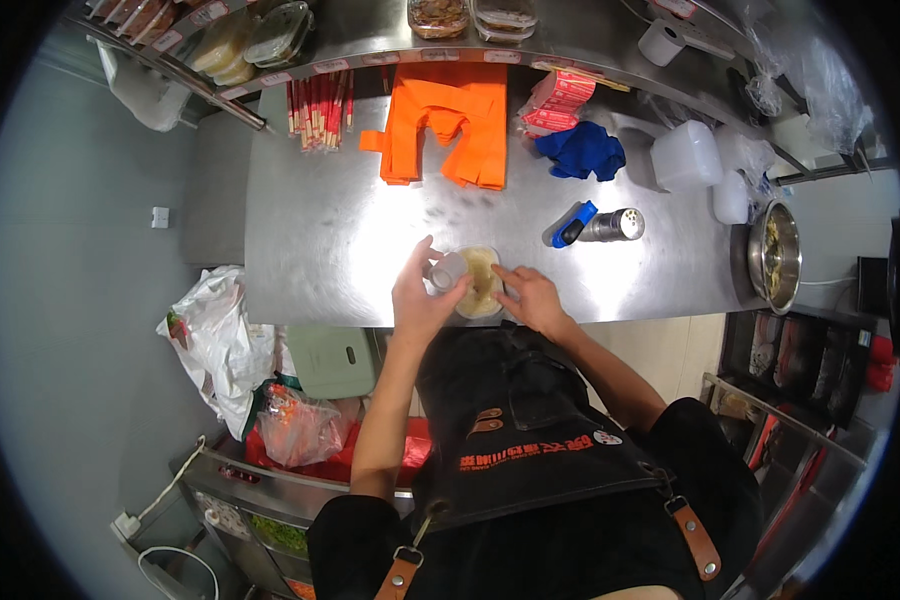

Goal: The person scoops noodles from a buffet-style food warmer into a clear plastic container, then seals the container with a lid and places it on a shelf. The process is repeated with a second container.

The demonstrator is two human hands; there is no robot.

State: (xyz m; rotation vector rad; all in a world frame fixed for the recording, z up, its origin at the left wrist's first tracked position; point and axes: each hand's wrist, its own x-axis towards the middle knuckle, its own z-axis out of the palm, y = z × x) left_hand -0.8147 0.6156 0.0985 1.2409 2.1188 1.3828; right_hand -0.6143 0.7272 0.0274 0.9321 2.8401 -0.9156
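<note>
My left hand (pixel 420 300) holds a small translucent plastic cup (pixel 448 271), tilted, between thumb and fingers. The cup is over the left side of a rectangular plastic food container (pixel 480 301) with pale yellowish contents, which stands near the front edge of the steel table. At the container's right rim is my right hand (pixel 532 300), its fingers apart and the fingertips touching the rim. Whether the cup holds anything cannot be told.
On the steel table (pixel 307 247) lie orange bags (pixel 450 112), paper-wrapped chopsticks (pixel 321 112), a blue cloth (pixel 583 150), a blue-and-black tool (pixel 574 225) and a metal shaker (pixel 619 225). A steel bowl (pixel 775 256) stands at the right edge. A shelf (pixel 465 54) overhangs the back.
</note>
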